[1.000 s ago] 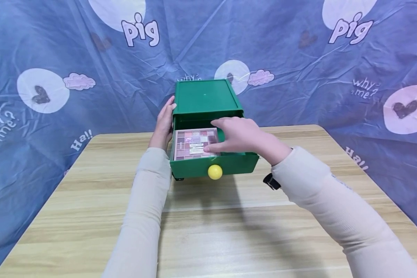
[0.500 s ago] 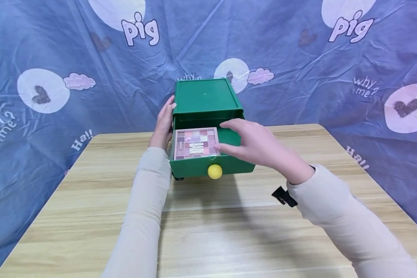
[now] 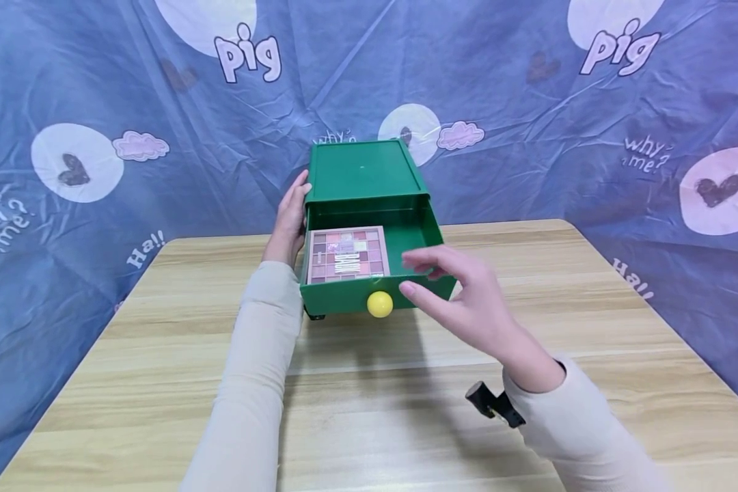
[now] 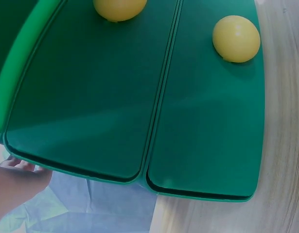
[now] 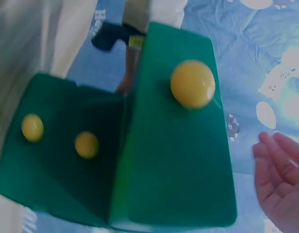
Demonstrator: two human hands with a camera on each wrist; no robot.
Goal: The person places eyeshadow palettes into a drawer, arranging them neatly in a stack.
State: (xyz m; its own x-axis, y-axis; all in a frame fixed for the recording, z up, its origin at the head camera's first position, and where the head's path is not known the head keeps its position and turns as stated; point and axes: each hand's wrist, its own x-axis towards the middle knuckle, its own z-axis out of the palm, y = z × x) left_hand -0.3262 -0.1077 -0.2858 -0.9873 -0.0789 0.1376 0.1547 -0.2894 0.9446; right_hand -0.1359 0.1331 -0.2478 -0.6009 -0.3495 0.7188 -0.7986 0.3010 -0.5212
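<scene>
A green drawer cabinet (image 3: 365,169) has its top drawer (image 3: 338,299) pulled out, with a yellow round knob (image 3: 380,304) on the front. Inside it, on the left, lies an eyeshadow palette (image 3: 347,255) with pinkish squares. My left hand (image 3: 290,217) rests along the cabinet's left side near the top edge; part of its fingers is hidden. Just off the drawer's front right corner, my right hand (image 3: 461,290) is held with spread, slightly bent fingers and nothing between them. In the right wrist view, the right hand (image 5: 283,184) appears beside the drawer front, apart from it.
Two lower drawers with yellow knobs (image 4: 237,39) are pushed in, as the wrist views show. The cabinet stands toward the back of a wooden table (image 3: 160,383). Behind it hangs a blue printed cloth (image 3: 498,82). A black camera mount (image 3: 495,406) hangs at the right wrist.
My right hand has drawn back from over the palette, right and toward me, past the drawer's front. The palette and my left hand have stayed put.
</scene>
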